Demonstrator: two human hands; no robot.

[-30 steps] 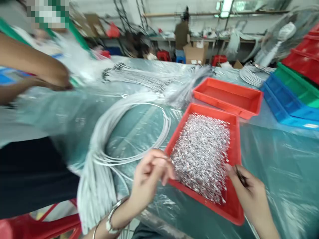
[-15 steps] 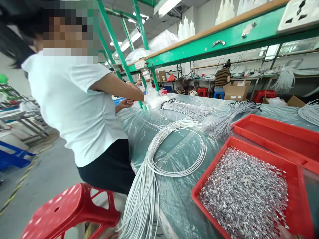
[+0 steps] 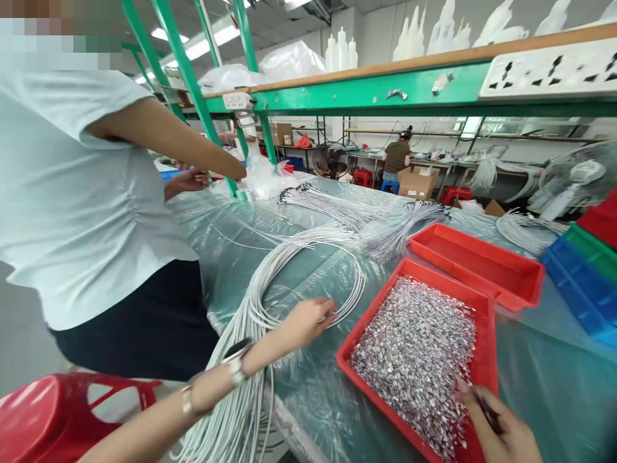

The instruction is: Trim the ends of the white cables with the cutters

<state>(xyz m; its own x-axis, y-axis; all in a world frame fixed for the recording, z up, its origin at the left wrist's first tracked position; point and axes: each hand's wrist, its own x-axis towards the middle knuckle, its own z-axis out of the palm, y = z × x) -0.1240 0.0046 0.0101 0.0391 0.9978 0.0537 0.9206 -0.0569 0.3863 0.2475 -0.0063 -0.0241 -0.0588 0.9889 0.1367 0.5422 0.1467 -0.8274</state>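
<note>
Our left hand (image 3: 308, 319) pinches a strand of the looped white cable bundle (image 3: 270, 283) left of the near red tray (image 3: 484, 334), which holds a heap of small silver metal pieces (image 3: 414, 350). Our right hand (image 3: 501, 431) grips a thin dark piece at that tray's near corner. The far red tray (image 3: 475, 260) holds nothing.

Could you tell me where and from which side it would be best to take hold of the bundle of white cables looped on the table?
Probably at the gathered stretch of the white cables, left of the left hand, where the strands run tight and parallel before dropping over the table edge. Come from above, fingers wrapping across the strands. The far loop fans open, so gripping there would catch only a few.
</note>
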